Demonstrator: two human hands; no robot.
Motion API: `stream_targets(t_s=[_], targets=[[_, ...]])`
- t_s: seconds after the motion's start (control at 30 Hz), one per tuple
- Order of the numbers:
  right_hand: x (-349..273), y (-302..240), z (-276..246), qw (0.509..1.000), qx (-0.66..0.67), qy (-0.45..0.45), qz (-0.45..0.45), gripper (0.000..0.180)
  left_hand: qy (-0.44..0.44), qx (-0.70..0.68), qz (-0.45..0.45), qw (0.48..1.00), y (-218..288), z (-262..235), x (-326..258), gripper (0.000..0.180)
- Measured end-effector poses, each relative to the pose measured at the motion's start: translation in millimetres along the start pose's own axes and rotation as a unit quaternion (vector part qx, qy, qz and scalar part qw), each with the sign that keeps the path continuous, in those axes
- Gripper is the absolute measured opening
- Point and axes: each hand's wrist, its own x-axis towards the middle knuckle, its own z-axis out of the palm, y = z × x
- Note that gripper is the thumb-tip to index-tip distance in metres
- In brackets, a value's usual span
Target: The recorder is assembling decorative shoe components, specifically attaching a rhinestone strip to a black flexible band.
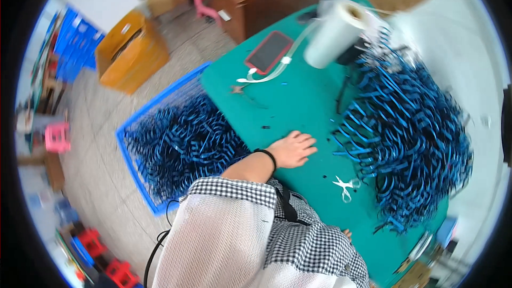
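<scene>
My left hand [293, 150], with a black band at the wrist, lies palm down on the green table top [309, 104], fingers stretched out and nothing held. To its right is a large heap of curled blue-and-black strips [410, 138], a short gap from the fingertips. Small scissors [345, 188] with pale handles rest between that heap and me, blades apart. Of my right hand [348, 234] only a bit of the fingers shows past the checked sleeve, low at the table's near edge; the rest is hidden.
Left of the table, a blue crate [140, 173] holds more curled strips. A red-framed phone [270, 52] with a white cable and a roll of clear film [333, 34] stand farther back. On the floor are a yellow bin [130, 56] and pink stools [57, 137].
</scene>
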Motion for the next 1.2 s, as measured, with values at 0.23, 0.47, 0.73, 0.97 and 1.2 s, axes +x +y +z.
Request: stream_targets(t_s=[0.23,0.47,0.73,0.97,1.2], targets=[[95.5,-4.2,-21.2,0.971,-0.215,0.0,-0.11,0.074,0.037,-0.034,0.011,0.999,1.7,31.6,4.5,0.034],[121.4,-28.6,-65.4,0.932,-0.329,-0.016,-0.15,0.073,0.046,-0.051,0.025,0.997,-1.8,39.2,2.1,0.03],[87.5,12.7,-53.7,0.98,-0.196,-0.034,-0.021,0.072,0.015,-0.035,0.007,0.999,-3.6,8.8,-4.5,0.036],[-0.9,-19.7,-37.1,0.996,-0.052,-0.069,0.018,0.067,-0.048,-0.024,0.028,0.998,0.6,4.0,22.2,0.038],[-23.6,-14.8,-40.5,0.992,0.018,0.085,-0.093,0.061,-0.098,0.004,0.037,0.994,13.6,11.1,27.2,0.041]])
